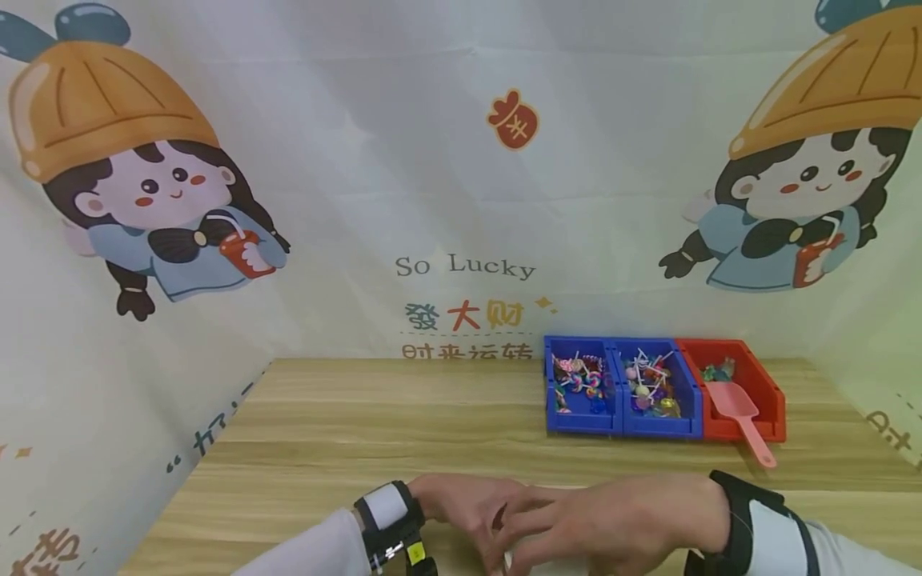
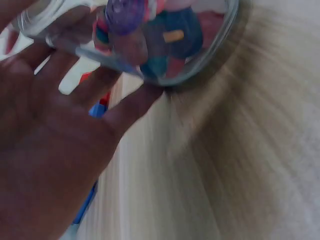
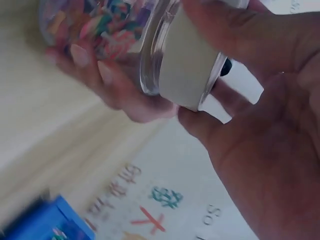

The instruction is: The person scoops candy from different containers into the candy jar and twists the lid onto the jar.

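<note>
A clear jar (image 3: 112,30) with colourful candies inside has a white lid (image 3: 187,62). My left hand (image 1: 464,508) holds the jar's body, its fingertips (image 3: 80,55) curled against the side in the right wrist view. Around the lid, my right hand (image 1: 612,512) grips with thumb and fingers. The left wrist view shows the jar's rounded base (image 2: 172,42) close to the wooden table (image 2: 210,165). In the head view both hands meet at the bottom edge and hide most of the jar.
Two blue bins (image 1: 583,424) with lollipops and wrapped candies stand at the table's back right. Beside them a red bin (image 1: 771,400) holds a pink scoop (image 1: 735,400), its handle over the front edge. A printed cloth (image 1: 346,200) hangs behind and along the sides.
</note>
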A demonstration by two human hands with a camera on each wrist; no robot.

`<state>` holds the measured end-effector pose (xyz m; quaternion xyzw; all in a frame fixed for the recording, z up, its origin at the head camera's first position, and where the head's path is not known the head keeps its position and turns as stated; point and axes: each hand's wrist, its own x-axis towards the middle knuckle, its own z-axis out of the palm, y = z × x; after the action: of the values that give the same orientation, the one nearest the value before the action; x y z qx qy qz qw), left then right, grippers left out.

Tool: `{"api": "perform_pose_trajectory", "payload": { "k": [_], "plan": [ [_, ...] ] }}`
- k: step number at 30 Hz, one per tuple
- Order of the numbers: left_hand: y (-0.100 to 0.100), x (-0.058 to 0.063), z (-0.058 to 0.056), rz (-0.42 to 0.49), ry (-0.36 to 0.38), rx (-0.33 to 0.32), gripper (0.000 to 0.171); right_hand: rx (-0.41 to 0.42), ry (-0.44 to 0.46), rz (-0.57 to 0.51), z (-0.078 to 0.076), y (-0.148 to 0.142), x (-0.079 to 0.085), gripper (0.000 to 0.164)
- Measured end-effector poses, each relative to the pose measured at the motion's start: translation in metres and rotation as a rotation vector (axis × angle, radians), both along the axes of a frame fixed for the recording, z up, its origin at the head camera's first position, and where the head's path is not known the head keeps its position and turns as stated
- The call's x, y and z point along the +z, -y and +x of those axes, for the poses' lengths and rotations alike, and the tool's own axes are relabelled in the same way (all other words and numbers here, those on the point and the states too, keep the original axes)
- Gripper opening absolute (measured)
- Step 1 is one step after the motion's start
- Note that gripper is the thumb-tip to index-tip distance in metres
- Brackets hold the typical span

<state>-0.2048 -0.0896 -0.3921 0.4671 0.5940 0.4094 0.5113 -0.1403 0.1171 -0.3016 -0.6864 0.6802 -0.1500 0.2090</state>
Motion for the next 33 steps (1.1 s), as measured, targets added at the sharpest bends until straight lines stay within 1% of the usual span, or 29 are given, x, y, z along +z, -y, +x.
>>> {"api": "perform_pose_trajectory", "payload": {
  "k": [2, 3, 4, 5, 6, 8, 10, 11, 12, 14, 15, 16, 18, 21, 22, 24, 26, 28, 29, 31, 32, 33],
  "plan": [
    [-0.002, -0.002, -0.003, -0.014, 0.026, -0.035, 0.056, 0.038, 0.019, -0.028, -0.001, 0.001, -0.001, 0.047],
    [-0.003, -0.002, -0.003, -0.020, 0.027, -0.050, 0.058, 0.031, 0.018, -0.026, -0.001, 0.001, -0.001, 0.046],
    [-0.003, -0.002, -0.003, -0.024, 0.021, -0.062, 0.058, 0.004, 0.022, -0.019, 0.000, 0.001, -0.002, 0.045],
    [-0.002, -0.003, -0.003, -0.025, 0.015, -0.064, 0.062, -0.035, 0.011, 0.000, 0.001, 0.000, -0.004, 0.046],
    [-0.001, -0.003, -0.001, -0.029, 0.017, -0.046, 0.067, -0.097, -0.006, 0.021, 0.003, -0.001, -0.005, 0.048],
    [0.003, -0.003, 0.003, -0.014, -0.001, 0.017, 0.072, -0.234, -0.084, 0.043, 0.006, -0.003, -0.010, 0.053],
    [0.007, -0.004, 0.009, 0.028, -0.029, 0.089, 0.071, -0.366, -0.174, 0.045, 0.010, -0.005, -0.017, 0.060],
    [0.009, -0.005, 0.012, 0.054, -0.044, 0.130, 0.074, -0.419, -0.223, 0.045, 0.011, -0.006, -0.021, 0.066],
    [0.010, -0.006, 0.016, 0.083, -0.063, 0.167, 0.074, -0.462, -0.272, 0.034, 0.013, -0.006, -0.025, 0.070],
    [0.010, -0.008, 0.023, 0.150, -0.120, 0.236, 0.070, -0.523, -0.365, 0.016, 0.015, -0.005, -0.031, 0.076],
    [0.009, -0.010, 0.026, 0.173, -0.129, 0.270, 0.067, -0.555, -0.394, 0.028, 0.017, -0.004, -0.033, 0.078],
    [0.008, -0.011, 0.030, 0.191, -0.115, 0.305, 0.063, -0.584, -0.427, 0.042, 0.018, -0.002, -0.035, 0.080],
    [0.006, -0.013, 0.038, 0.214, -0.103, 0.384, 0.058, -0.655, -0.465, 0.074, 0.020, 0.001, -0.038, 0.083],
    [0.003, -0.014, 0.048, 0.231, -0.079, 0.500, 0.061, -0.796, -0.500, 0.097, 0.023, 0.008, -0.042, 0.075],
    [0.002, -0.015, 0.050, 0.235, -0.078, 0.532, 0.064, -0.839, -0.525, 0.080, 0.024, 0.010, -0.045, 0.071],
    [-0.001, -0.015, 0.055, 0.250, -0.120, 0.595, 0.067, -0.925, -0.586, 0.037, 0.025, 0.014, -0.049, 0.064],
    [-0.005, -0.016, 0.058, 0.262, -0.150, 0.636, 0.072, -0.988, -0.652, -0.005, 0.027, 0.017, -0.054, 0.059],
    [-0.007, -0.015, 0.059, 0.258, -0.163, 0.658, 0.077, -1.018, -0.675, -0.027, 0.027, 0.017, -0.055, 0.057],
    [-0.007, -0.015, 0.059, 0.256, -0.170, 0.660, 0.078, -1.014, -0.676, -0.029, 0.027, 0.016, -0.055, 0.059],
    [-0.005, -0.013, 0.058, 0.227, -0.148, 0.634, 0.074, -0.956, -0.640, -0.019, 0.026, 0.014, -0.053, 0.062],
    [-0.003, -0.012, 0.057, 0.211, -0.123, 0.603, 0.072, -0.907, -0.601, 0.001, 0.025, 0.012, -0.051, 0.066],
    [0.000, -0.011, 0.055, 0.196, -0.076, 0.566, 0.069, -0.840, -0.574, 0.009, 0.024, 0.010, -0.049, 0.069]
  ]
}}
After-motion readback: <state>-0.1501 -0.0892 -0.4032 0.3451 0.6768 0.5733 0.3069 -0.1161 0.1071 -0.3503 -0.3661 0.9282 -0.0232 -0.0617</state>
